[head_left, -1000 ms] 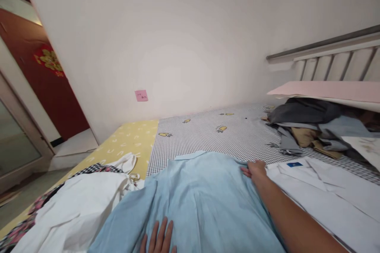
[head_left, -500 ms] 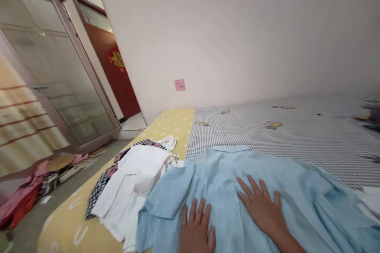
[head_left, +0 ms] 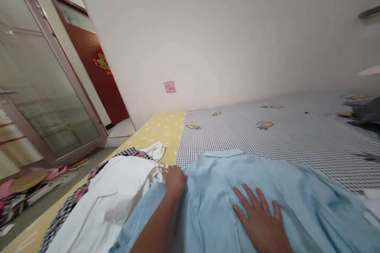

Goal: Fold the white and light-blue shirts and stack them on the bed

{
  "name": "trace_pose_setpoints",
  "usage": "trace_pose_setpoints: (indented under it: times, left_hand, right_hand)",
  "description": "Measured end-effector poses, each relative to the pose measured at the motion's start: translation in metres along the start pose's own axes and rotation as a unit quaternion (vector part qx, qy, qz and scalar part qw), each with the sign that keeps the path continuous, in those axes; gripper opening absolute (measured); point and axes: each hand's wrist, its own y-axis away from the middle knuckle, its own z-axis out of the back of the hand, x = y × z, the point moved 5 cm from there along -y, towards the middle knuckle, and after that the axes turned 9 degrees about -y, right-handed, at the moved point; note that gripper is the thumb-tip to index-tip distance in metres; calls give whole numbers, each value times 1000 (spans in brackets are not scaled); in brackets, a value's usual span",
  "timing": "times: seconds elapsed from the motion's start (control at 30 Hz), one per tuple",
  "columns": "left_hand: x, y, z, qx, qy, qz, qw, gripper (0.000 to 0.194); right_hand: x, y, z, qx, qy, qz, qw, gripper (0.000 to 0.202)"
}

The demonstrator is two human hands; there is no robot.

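A light blue collared shirt (head_left: 213,201) lies spread over the bed, its collar toward the wall. My left hand (head_left: 175,180) is at the shirt's left shoulder edge, its fingers curled down onto the cloth; the fingertips are partly hidden. Flat on the middle of the shirt rests my right hand (head_left: 261,217), with fingers spread and nothing held. Just left of the shirt is a pile of white clothing (head_left: 118,185), close to my left hand. A black-and-white checked garment (head_left: 63,209) with pink patches shows from under that pile.
The bed has a yellow sheet (head_left: 166,120) on the left and a grey checked sheet (head_left: 225,134) with pineapple prints. Dark items (head_left: 366,112) and white cloth (head_left: 372,199) lie at the right. A glass door (head_left: 53,83) and floor items (head_left: 29,182) are at left.
My left hand has moved from lying flat on the shirt up and left to its shoulder edge, and its fingers have curled. My right hand stays flat. The view has shifted slightly right.
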Motion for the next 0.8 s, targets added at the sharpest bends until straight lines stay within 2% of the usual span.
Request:
trace_pose_setpoints:
  times: [0.07, 0.17, 0.23, 0.3, 0.37, 0.43, 0.5, 0.53, 0.57, 0.6, 0.63, 0.67, 0.73, 0.8]
  left_hand:
    - [8, -4, 2, -6, -3, 25, 1000, 24]
    - [25, -10, 10, -28, -23, 67, 997, 29]
    - [28, -16, 15, -26, -36, 72, 996, 30]
    - [20, -18, 18, -14, -47, 69, 996, 34]
    - [-3, -10, 24, -32, -55, 37, 997, 45]
    - [-38, 14, 33, -114, -48, -65, 990, 56]
    - [-73, 53, 35, -207, -21, -234, 950, 62]
    - [-84, 73, 29, -222, -3, -325, 919, 62]
    - [-89, 91, 18, -203, 12, -411, 889, 60]
    - [-87, 100, 4, -157, 25, -459, 874, 60]
    - [-78, 100, -12, -103, 37, -463, 879, 59]
    - [-63, 89, -27, -53, 46, -405, 911, 58]
    - [-29, 53, -53, 25, 45, -240, 969, 56]
    - [-10, 17, -64, 51, 42, -149, 987, 56]
  right_hand:
    - [0, 0, 0, -4, -6, 5, 1000, 53]
    - [0, 1, 1, -4, -15, 5, 1000, 54]
    - [0, 1, 2, 1, -17, 1, 1000, 54]
    - [2, 1, 5, 7, -17, -2, 1000, 54]
    - [4, 0, 8, 15, -15, -6, 1000, 54]
    - [5, 0, 10, 23, -12, -10, 1000, 55]
    - [5, 1, 11, 28, -8, -9, 1000, 54]
    - [6, 1, 11, 30, -8, -8, 999, 54]
    - [5, 1, 11, 33, -8, -7, 999, 54]
    - [5, 2, 11, 33, -8, -7, 999, 53]
    - [5, 2, 10, 33, -8, -6, 999, 54]
    - [4, 1, 10, 32, -7, -6, 999, 54]
    - [3, 1, 9, 31, -5, -5, 999, 55]
    - [3, 1, 9, 36, -2, -4, 999, 55]
